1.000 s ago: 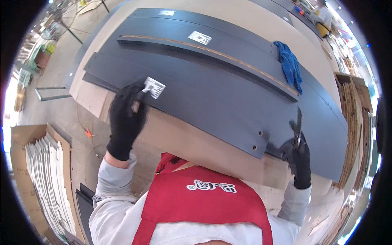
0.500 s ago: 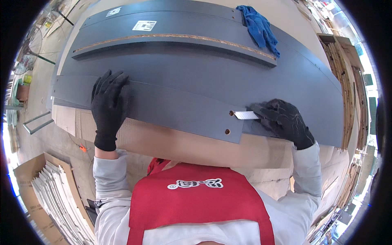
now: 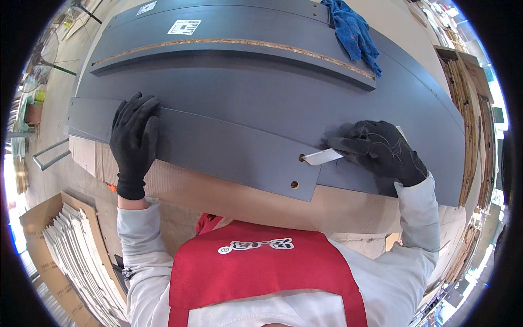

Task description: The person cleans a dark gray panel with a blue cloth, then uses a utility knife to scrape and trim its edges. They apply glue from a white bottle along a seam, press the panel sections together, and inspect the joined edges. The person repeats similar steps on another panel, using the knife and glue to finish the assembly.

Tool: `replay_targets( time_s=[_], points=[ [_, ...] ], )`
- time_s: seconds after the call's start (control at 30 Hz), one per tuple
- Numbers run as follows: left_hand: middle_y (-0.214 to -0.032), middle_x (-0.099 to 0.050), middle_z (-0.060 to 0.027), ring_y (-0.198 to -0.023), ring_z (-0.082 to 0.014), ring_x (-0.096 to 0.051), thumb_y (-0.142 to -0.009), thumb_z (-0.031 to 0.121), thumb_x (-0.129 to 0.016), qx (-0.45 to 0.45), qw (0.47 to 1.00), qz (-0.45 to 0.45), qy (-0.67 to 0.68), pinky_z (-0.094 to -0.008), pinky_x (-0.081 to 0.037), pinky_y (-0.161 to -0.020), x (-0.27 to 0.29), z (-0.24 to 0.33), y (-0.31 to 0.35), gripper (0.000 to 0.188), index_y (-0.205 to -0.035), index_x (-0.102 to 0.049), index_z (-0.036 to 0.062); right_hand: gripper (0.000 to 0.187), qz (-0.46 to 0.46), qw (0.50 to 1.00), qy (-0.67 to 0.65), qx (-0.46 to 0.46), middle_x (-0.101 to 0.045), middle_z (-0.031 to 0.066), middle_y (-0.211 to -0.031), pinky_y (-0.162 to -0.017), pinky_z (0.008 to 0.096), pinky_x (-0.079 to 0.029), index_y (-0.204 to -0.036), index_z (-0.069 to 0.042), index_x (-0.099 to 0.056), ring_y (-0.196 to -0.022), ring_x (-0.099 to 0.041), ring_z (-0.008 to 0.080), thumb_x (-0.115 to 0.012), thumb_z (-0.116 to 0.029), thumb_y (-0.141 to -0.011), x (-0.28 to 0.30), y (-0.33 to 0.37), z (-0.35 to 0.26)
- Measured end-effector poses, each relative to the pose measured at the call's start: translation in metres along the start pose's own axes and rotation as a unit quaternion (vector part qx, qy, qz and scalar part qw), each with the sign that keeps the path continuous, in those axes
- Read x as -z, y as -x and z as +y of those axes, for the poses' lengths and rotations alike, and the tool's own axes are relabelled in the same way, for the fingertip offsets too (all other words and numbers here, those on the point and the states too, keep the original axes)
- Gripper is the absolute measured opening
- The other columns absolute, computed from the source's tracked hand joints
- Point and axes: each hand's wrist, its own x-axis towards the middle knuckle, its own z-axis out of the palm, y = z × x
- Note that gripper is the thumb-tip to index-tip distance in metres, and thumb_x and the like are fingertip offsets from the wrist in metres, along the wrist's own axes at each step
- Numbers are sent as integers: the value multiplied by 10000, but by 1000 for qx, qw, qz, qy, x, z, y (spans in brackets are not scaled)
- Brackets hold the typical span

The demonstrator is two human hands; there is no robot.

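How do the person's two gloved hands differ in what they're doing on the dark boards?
The left hand lies flat, fingers spread, on the front dark board and holds nothing. The right hand is curled, pinching a white strip beside the board's end hole. Both wear black gloves.

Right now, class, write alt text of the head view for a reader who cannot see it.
Two black-gloved hands rest on a long dark grey panel: the left hand lies flat, the right hand holds a white strip beside a drilled hole. A blue cloth lies on stacked panels behind.
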Motion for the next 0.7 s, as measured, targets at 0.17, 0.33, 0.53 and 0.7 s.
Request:
replay_targets(
  time_s=[0.17,0.33,0.53,0.7],
  points=[
    [-1101,-654,-108,-1145,-311,-553,-819,96,-596,2,1000,10,16,-427,-365,-1032,0,-3,0,239,-1046,-666,66,419,-41,999,-7,20,-649,100,-1013,-755,363,-518,-1134,-156,-647,-893,-630,269,-703,-132,-719,-10,-37,15],
    [-1087,-657,-103,-1124,-304,-567,-812,100,-604,14,999,23,20,-421,-375,-1022,-2,-3,1,229,-1030,-670,72,408,-13,995,-1,102,-649,106,-969,-725,367,-520,-1128,-162,-652,-848,-635,271,-680,-92,-727,-7,-29,23],
    [-1068,-660,-101,-1104,-306,-578,-805,117,-617,4,999,36,19,-420,-392,-1004,-3,-4,1,219,-1014,-677,88,339,2,993,-36,115,-635,94,-865,-614,344,-516,-1112,-163,-661,-743,-629,253,-676,-148,-774,-15,-84,11],
    [-1059,-661,-100,-1091,-296,-585,-814,137,-611,1,999,40,10,-418,-399,-996,-4,-6,2,213,-1011,-679,91,308,-19,994,-9,108,-632,71,-879,-631,339,-524,-1131,-166,-654,-751,-624,246,-654,-222,-829,-30,-133,15]
  ],
)
